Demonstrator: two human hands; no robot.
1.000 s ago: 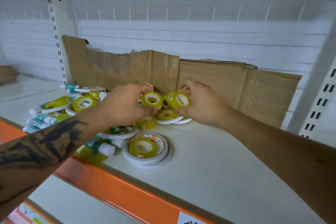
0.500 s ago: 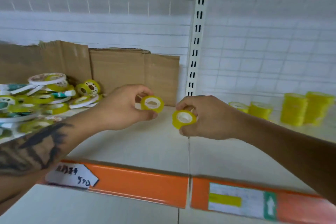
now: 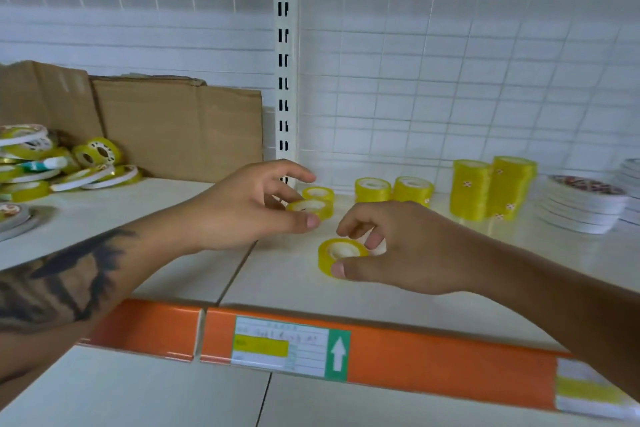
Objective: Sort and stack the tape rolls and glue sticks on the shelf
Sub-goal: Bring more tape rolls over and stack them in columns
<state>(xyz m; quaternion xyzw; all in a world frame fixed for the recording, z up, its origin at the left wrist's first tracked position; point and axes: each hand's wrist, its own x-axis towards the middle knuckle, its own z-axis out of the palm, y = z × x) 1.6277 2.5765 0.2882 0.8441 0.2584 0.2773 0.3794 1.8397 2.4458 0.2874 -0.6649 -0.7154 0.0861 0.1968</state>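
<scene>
Shelf (image 3: 433, 291); curled fingers (image 3: 375, 238) around tape roll (image 3: 337, 255)

- The left hand (image 3: 252, 208) is now low over the shelf (image 3: 433, 288), its small yellow roll (image 3: 309, 207) pinched just in front of another small roll (image 3: 318, 193).
- The right hand (image 3: 398, 250) is down too, its yellow roll (image 3: 341, 255) lying flat near the shelf surface, gripped between thumb and fingers.
- Both rolls sit farther apart than half a second ago.

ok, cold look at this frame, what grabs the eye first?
Two hands mid-shelf, each gripping a small yellow tape roll: the left hand holds its roll just above the shelf, the right hand holds its roll nearer the orange shelf edge. Behind stand tall yellow tape stacks, with a jumbled tape pile far left.
</scene>
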